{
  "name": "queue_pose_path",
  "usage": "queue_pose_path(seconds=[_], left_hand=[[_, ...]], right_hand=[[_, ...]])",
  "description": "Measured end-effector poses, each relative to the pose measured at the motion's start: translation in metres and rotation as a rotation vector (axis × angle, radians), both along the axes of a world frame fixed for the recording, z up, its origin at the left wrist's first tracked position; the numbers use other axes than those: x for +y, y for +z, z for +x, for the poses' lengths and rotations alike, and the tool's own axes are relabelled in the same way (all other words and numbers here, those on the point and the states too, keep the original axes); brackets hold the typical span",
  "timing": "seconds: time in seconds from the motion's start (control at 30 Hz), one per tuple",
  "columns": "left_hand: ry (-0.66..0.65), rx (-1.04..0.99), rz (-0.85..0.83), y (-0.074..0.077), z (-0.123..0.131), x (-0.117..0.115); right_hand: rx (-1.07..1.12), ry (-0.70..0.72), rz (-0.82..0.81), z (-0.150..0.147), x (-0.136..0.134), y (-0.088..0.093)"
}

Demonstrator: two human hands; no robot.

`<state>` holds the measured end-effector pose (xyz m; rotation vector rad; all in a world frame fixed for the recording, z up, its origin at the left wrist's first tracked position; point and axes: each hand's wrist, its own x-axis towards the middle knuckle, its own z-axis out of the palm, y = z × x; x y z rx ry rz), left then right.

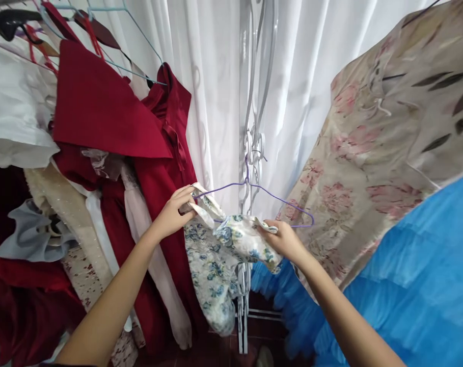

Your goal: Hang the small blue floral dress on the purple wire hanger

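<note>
A white garment with small blue flowers (216,255) hangs partly on a thin purple wire hanger (269,196). The hanger's hook is caught on a white metal scrollwork post (250,127). My left hand (173,211) is closed on the garment's left shoulder at the hanger's left end. My right hand (282,239) is closed on a bunched part of the same garment, just under the hanger's right arm. The rest of the cloth droops down between my forearms.
Red satin garments (139,127) and white and cream clothes hang crowded on the left rail. A beige dress with pink flowers (372,153) and a bright blue ruffled skirt (414,285) hang on the right. White curtains (216,76) cover the back.
</note>
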<state>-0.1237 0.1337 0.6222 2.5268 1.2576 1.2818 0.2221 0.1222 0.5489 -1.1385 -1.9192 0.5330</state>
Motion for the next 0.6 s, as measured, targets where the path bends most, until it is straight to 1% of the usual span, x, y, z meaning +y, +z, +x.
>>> queue_pose_path(seconds=[0.1,0.17,0.23,0.3,0.37,0.4,0.43,0.5,0.6], left_hand=[[-0.086,0.02,-0.004,0.006,0.03,0.009],[-0.108,0.008,-0.001,0.005,0.044,0.016],[-0.087,-0.025,0.005,0.001,0.051,0.02],[-0.043,-0.052,0.011,-0.003,0.054,0.021],[-0.012,-0.067,0.012,-0.006,0.055,0.018],[-0.005,-0.075,0.014,-0.006,0.056,0.015],[-0.007,-0.082,0.021,-0.006,0.057,0.012],[-0.028,-0.077,0.046,-0.005,0.059,0.005],[-0.046,0.021,0.086,-0.006,0.057,-0.001]], right_hand=[[0.047,0.046,-0.003,-0.008,-0.008,-0.007],[0.091,-0.009,0.034,-0.005,-0.016,-0.012],[0.172,-0.167,0.139,0.008,-0.026,-0.014],[0.237,-0.392,0.258,0.029,-0.032,-0.014],[0.226,-0.565,0.32,0.053,-0.027,-0.01],[0.191,-0.604,0.323,0.065,-0.021,-0.006],[0.14,-0.605,0.317,0.075,-0.012,-0.003],[0.038,-0.533,0.286,0.089,0.007,0.005],[-0.071,-0.448,0.202,0.098,0.028,0.02]])
